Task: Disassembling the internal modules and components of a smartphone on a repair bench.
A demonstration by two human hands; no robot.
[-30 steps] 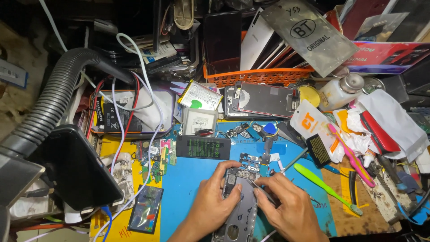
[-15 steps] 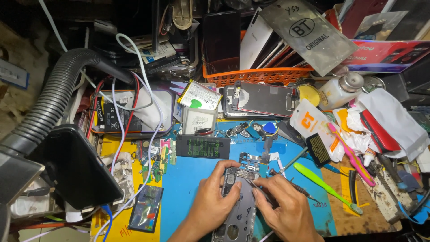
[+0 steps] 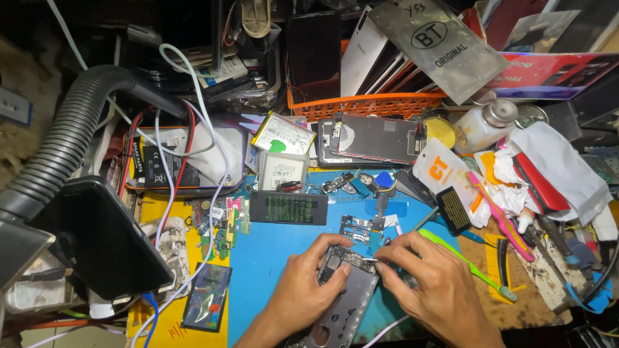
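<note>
Step in hand, as I judge it: seating or lifting a small part at the top edge of the opened phone frame (image 3: 342, 296), which lies on the blue mat (image 3: 271, 258) between both hands, tilted, top end toward the fingers. To do it well: keep the frame pinned flat w/ the left hand (image 3: 303, 293), work the tool tip shallow and along the edge, not down into the board, light pressure only, wrist resting on the mat for steadiness.

Left hand: comes in from bottom centre, palm down, thumb on the frame's near-left side, fingers curled narrow over its top-left corner, gripping the frame. Right hand (image 3: 429, 290): comes in from bottom right, palm down, thumb and forefinger pinched tight on a thin metal tool (image 3: 369, 259) (tweezers, prob.; too small to be sure), tip just at the frame's top edge, touching distance from the left fingertips.

Just beyond the fingertips: a small circuit board (image 3: 358, 229). Right of the right-hand knuckles: green toothbrush (image 3: 464, 261), near but apart. Beyond the left fingers: a dark flat battery (image 3: 288, 207).
</note>
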